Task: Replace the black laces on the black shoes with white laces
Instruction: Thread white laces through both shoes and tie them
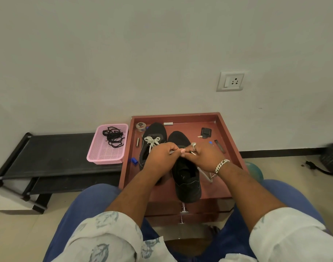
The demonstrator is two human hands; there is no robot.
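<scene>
both hands, left hand [162,157] and right hand [203,156], pinch a white lace [204,172] above the right black shoe [187,178] on the red-brown surface [224,129]; black laces [113,137] lie in the pink basket [107,157].

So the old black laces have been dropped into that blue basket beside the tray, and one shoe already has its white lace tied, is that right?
Nearly. The basket holding the black laces is pink, not blue, as the head view shows. The rest holds: it sits beside the tray, and the left shoe already has a white lace tied in a bow.
</scene>
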